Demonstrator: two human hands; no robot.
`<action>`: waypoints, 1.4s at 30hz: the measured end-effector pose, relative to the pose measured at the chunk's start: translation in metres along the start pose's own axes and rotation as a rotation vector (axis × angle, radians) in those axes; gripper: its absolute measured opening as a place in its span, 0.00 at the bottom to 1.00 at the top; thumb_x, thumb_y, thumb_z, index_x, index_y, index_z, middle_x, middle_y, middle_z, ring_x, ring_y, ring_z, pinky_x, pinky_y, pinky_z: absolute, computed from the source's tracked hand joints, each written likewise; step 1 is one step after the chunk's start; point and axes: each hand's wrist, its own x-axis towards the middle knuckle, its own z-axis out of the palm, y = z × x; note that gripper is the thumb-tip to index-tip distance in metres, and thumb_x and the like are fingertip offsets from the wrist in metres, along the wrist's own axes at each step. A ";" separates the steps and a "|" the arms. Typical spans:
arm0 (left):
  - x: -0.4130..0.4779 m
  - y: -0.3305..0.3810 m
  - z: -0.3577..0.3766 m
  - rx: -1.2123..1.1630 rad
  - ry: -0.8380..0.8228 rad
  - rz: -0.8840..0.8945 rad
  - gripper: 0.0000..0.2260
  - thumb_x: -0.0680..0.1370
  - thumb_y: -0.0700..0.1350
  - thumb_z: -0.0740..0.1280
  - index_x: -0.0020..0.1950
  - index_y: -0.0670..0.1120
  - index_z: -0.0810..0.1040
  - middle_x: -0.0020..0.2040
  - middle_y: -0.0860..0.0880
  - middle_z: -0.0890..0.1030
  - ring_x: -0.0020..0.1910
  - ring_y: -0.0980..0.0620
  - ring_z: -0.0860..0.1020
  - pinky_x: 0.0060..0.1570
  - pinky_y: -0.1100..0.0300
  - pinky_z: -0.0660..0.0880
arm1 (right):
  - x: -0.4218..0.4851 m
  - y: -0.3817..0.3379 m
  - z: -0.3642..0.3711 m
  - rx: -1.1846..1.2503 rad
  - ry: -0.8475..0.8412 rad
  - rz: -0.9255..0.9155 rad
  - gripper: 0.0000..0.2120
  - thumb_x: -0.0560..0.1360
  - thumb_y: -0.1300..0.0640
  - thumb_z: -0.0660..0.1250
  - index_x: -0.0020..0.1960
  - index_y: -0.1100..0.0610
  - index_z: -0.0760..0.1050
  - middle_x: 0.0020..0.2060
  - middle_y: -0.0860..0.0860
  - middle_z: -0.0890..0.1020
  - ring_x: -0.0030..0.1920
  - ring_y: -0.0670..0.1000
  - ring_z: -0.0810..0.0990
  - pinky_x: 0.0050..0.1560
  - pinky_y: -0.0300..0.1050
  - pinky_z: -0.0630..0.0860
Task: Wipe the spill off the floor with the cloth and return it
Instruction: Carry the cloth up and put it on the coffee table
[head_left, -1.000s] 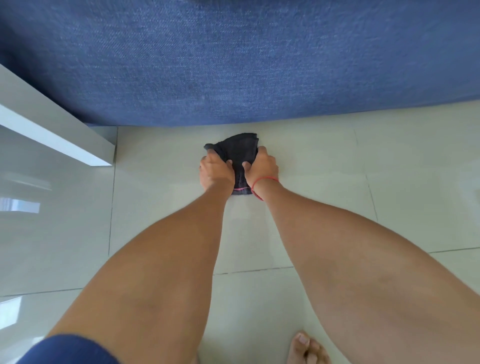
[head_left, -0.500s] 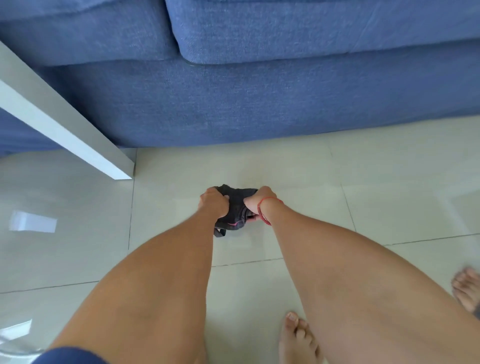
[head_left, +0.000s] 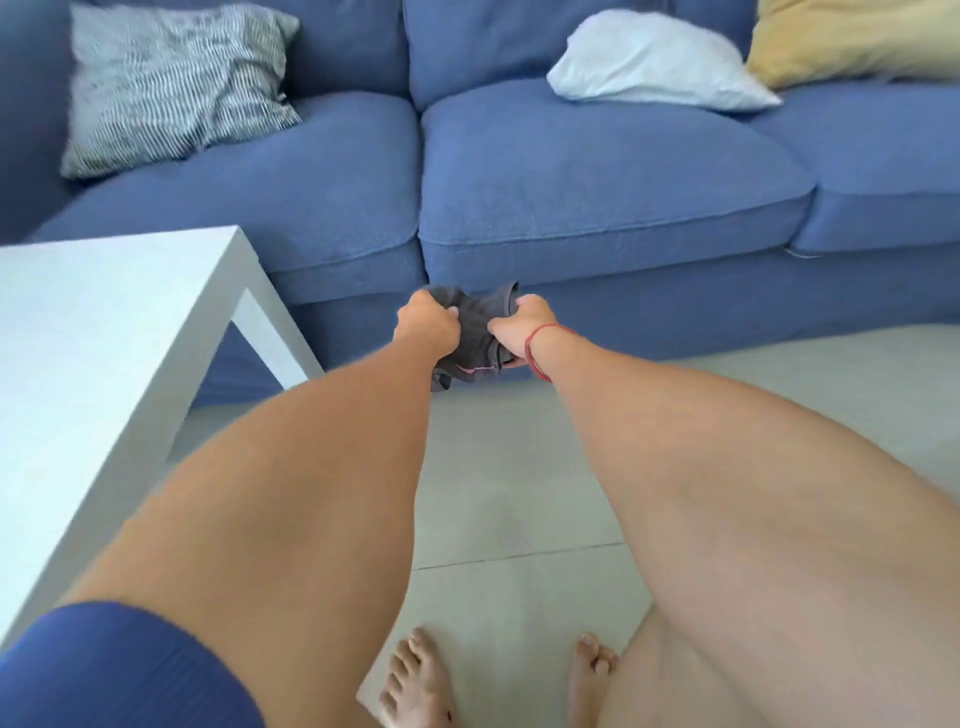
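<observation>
A dark grey cloth (head_left: 475, 332) with a thin pink edge hangs bunched between both hands, lifted clear of the floor in front of the sofa base. My left hand (head_left: 425, 323) grips its left side with the fingers curled in. My right hand (head_left: 519, 327), with a red string around the wrist, clamps the right side. The pale tiled floor (head_left: 498, 467) below shows no visible spill in this view.
A white low table (head_left: 104, 332) stands at the left, its leg close to the cloth. A blue sofa (head_left: 597, 176) spans the back with a striped pillow (head_left: 176, 83), a white pillow (head_left: 654, 62) and a yellow one (head_left: 852, 36). My bare feet (head_left: 415, 680) stand at the bottom.
The cloth was pressed flat on the floor under both hands; it has since been gathered and lifted off the tiles. The view has risen, now showing the sofa seat and table top.
</observation>
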 end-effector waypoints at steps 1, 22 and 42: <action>-0.008 0.007 -0.011 -0.010 0.017 0.018 0.22 0.81 0.48 0.61 0.73 0.41 0.65 0.71 0.39 0.69 0.68 0.40 0.70 0.64 0.52 0.68 | -0.012 -0.010 -0.005 0.011 0.007 -0.019 0.18 0.69 0.59 0.67 0.57 0.61 0.73 0.53 0.57 0.80 0.55 0.60 0.80 0.56 0.58 0.79; -0.126 -0.082 -0.202 0.026 0.436 -0.061 0.20 0.81 0.47 0.60 0.71 0.41 0.68 0.68 0.40 0.73 0.66 0.39 0.72 0.62 0.52 0.70 | -0.177 -0.130 0.088 0.044 -0.096 -0.305 0.22 0.74 0.51 0.68 0.64 0.63 0.72 0.63 0.58 0.77 0.62 0.59 0.77 0.56 0.46 0.74; -0.220 -0.258 -0.281 0.238 0.323 -0.448 0.19 0.76 0.47 0.62 0.64 0.41 0.72 0.63 0.41 0.75 0.60 0.40 0.75 0.55 0.53 0.72 | -0.304 -0.121 0.210 -0.268 -0.647 -0.234 0.14 0.69 0.54 0.72 0.45 0.64 0.75 0.35 0.59 0.83 0.40 0.58 0.86 0.44 0.52 0.84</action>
